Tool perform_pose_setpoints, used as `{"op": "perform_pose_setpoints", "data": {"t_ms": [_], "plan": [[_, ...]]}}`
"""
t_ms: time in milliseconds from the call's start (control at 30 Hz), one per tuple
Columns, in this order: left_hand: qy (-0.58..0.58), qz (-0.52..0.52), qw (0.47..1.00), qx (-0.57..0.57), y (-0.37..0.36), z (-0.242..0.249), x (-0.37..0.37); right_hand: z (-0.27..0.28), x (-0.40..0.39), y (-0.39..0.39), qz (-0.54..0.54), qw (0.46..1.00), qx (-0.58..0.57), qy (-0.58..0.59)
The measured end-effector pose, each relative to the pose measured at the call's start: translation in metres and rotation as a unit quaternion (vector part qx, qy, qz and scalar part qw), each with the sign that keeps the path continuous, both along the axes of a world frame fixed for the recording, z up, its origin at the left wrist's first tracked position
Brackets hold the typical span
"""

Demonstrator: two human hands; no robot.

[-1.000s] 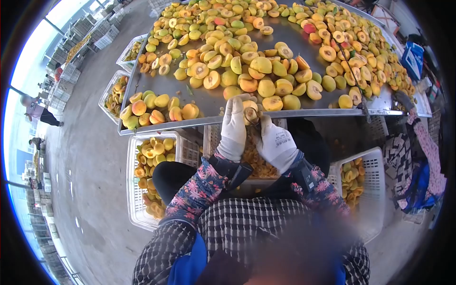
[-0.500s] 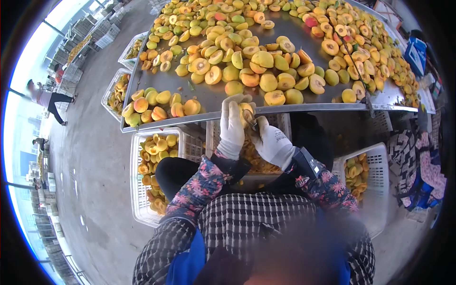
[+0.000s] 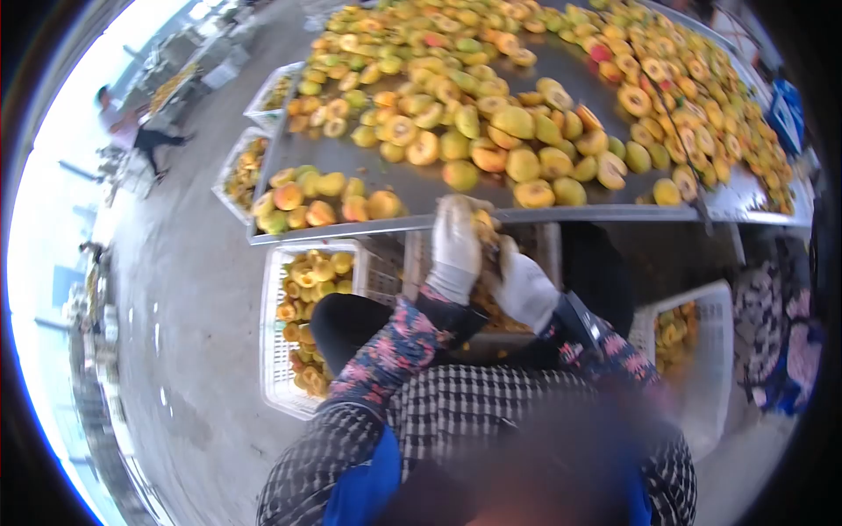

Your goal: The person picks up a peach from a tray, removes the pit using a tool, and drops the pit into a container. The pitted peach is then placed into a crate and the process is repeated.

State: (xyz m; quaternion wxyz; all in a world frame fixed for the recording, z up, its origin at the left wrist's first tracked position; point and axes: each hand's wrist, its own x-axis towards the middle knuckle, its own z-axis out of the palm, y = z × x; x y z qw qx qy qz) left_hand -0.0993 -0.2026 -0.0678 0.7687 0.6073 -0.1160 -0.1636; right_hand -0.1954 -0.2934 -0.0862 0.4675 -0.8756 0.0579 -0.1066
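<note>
My left hand (image 3: 456,250), in a white glove, is closed around a yellow peach half (image 3: 483,225) just in front of the table's near edge. Close beside it, my right hand (image 3: 524,285), gloved too, is closed with its fingertips at the fruit. A small dark metal tool shows in its grip in the earlier view; now it is blurred and mostly covered by the fingers. Beneath both hands stands a crate (image 3: 551,254) with peach scraps in it. Many halved peaches (image 3: 522,165) lie on the metal table (image 3: 399,188) ahead.
A white crate of peach halves (image 3: 274,351) stands left of my knees, another white crate (image 3: 717,351) to the right. More crates (image 3: 230,180) line the table's left side. At far left a person (image 3: 132,131) is by other tables. Patterned cloth (image 3: 763,324) shows at right.
The view has shifted, so the table and crates appear farther right and slightly lower. Both hands stay together at the peach half. The person at far left appears in a different pose.
</note>
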Motion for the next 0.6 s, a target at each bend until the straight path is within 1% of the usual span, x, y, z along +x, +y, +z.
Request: {"op": "perform_pose_setpoints", "data": {"t_ms": [33,67,100,133,167,233,267,300,333,367,400,433,467,500,533,567,600], "plan": [[0.02,-0.002,1.0,-0.02,-0.001,-0.009,0.005,0.012,-0.002,-0.002,0.006,0.998,-0.059,0.033],[0.001,-0.009,1.0,-0.007,0.0,-0.015,0.01,0.007,0.001,-0.006,0.013,0.995,-0.086,0.049],[-0.053,0.015,0.998,0.028,-0.001,-0.005,0.009,0.012,0.0,-0.006,0.013,0.994,-0.097,0.058],[0.018,-0.007,1.0,0.019,-0.001,-0.01,0.01,0.005,0.001,-0.006,0.008,0.992,-0.095,0.077],[0.021,-0.028,0.999,0.036,0.002,-0.011,0.011,-0.005,0.0,-0.006,0.009,0.996,-0.066,0.066],[0.03,-0.047,0.995,0.087,0.003,-0.017,0.017,-0.015,-0.001,-0.002,0.023,0.999,0.037,0.015],[0.023,-0.041,0.996,0.082,0.004,-0.012,0.014,-0.022,-0.002,-0.002,0.025,0.998,0.065,0.001],[-0.035,-0.041,0.994,0.098,0.006,-0.006,0.01,-0.03,-0.003,-0.004,0.025,0.995,0.095,-0.011],[-0.037,-0.06,0.996,0.055,0.007,-0.014,0.012,-0.034,-0.001,-0.004,0.024,0.992,0.125,-0.022],[-0.038,-0.081,0.996,0.012,0.008,-0.013,0.012,-0.004,0.0,-0.002,0.003,0.989,0.147,0.023],[-0.092,-0.046,0.995,-0.002,0.01,-0.01,0.006,-0.001,0.004,-0.003,0.008,0.977,0.213,0.0],[-0.093,-0.041,0.994,-0.044,0.01,-0.012,0.003,-0.001,0.006,-0.006,0.012,0.96,0.278,-0.021],[-0.094,-0.035,0.991,-0.087,0.007,-0.015,0.0,-0.01,0.009,-0.009,0.034,0.958,0.282,-0.046],[-0.094,-0.031,0.987,-0.129,0.004,-0.019,-0.002,-0.011,0.009,-0.007,0.04,0.967,0.247,-0.046],[-0.081,-0.005,0.986,-0.142,0.001,-0.021,-0.003,-0.011,0.009,-0.004,0.045,0.975,0.212,-0.045],[-0.052,-0.004,0.988,-0.145,0.001,-0.024,-0.003,-0.01,0.008,-0.001,0.049,0.982,0.178,-0.044],[-0.021,-0.003,0.989,-0.15,0.001,-0.025,-0.001,-0.004,0.005,0.001,0.037,0.992,0.117,-0.037]]}}
